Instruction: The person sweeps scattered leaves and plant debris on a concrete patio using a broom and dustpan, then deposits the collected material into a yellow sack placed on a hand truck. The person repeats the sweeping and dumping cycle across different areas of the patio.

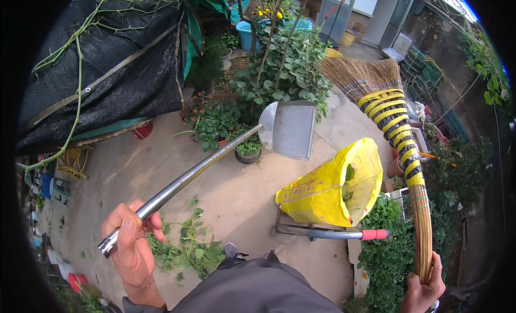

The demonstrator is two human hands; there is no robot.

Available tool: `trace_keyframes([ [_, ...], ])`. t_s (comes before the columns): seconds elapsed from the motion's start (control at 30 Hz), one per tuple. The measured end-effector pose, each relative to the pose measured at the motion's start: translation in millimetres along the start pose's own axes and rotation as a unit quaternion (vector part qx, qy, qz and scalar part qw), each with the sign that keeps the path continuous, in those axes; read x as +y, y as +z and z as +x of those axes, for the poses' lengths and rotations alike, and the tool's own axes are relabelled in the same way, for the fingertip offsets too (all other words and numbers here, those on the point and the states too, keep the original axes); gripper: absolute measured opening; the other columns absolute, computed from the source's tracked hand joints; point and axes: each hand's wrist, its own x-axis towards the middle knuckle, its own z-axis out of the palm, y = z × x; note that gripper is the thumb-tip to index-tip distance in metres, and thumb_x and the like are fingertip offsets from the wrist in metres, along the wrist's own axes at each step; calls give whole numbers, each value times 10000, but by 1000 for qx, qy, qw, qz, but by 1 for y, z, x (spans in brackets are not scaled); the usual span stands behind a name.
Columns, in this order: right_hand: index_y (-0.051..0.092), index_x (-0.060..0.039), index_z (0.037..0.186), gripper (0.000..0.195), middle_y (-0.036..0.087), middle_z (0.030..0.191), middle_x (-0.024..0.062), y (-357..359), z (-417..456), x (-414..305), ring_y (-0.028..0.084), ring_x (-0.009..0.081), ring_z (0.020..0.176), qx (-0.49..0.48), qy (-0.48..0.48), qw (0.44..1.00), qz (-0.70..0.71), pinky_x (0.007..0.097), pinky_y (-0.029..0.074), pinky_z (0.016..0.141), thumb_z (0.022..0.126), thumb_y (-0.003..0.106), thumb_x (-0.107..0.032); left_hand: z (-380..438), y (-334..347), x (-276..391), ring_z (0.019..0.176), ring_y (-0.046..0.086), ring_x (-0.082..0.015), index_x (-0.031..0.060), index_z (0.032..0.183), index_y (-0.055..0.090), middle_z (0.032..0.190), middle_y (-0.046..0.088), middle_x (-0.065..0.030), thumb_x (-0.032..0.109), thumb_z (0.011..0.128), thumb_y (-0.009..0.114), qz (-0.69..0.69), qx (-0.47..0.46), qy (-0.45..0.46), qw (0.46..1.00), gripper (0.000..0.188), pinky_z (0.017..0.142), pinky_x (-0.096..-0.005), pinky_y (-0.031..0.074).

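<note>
My left hand [135,240] grips the metal tube handle of a long-handled dustpan [293,129] near its end; the pan is held out ahead, in front of potted plants. In my right hand [425,289] is the lower handle of a straw broom [403,139], bound with yellow and black tape, its bristles raised at the upper right. Between the two stands a yellow woven sack [318,188], its mouth open, with green leaves inside. The sack leans on a metal cart with a red grip [374,234]. Cut green vines [189,246] lie on the concrete by my feet.
A black shade cloth [121,71] hangs at the upper left. Potted plants [248,151] and a leafy bush [282,71] stand ahead. Green plants [385,256] grow in a bed at the right, with crates [423,73] farther back. A yellow chair [74,161] is at the left.
</note>
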Motion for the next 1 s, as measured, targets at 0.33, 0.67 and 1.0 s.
trace_keyframes([
  [0.33, 647, -90, 1112, 457, 661, 840, 118, 72, 3, -51, 643, 310, 689, -237, -340, 894, -172, 386, 522, 619, 657, 681, -72, -77, -85, -126, 496, 496, -69, 65, 701, 522, 633, 536, -18, 214, 940, 566, 134, 189, -216, 948, 285, 446, -219, 419],
  [0.67, 644, -93, 1009, 357, 652, 724, 167, 270, -102, 15, 656, 345, 753, -515, -341, 762, -196, 475, 501, 659, 656, 639, -143, -164, -204, -203, 411, 420, -86, 95, 648, 436, 565, 436, -1, 149, 916, 577, 183, 377, -333, 845, 308, 349, -241, 314],
  [1.0, 696, -108, 1017, 377, 682, 1040, 118, 323, -198, 82, 644, 278, 1009, -611, -156, 704, -328, 395, 522, 845, 695, 706, -305, -256, -333, -255, 416, 467, -118, 132, 870, 551, 588, 496, -15, 274, 932, 562, 147, 481, -416, 758, 156, 342, -262, 390],
])
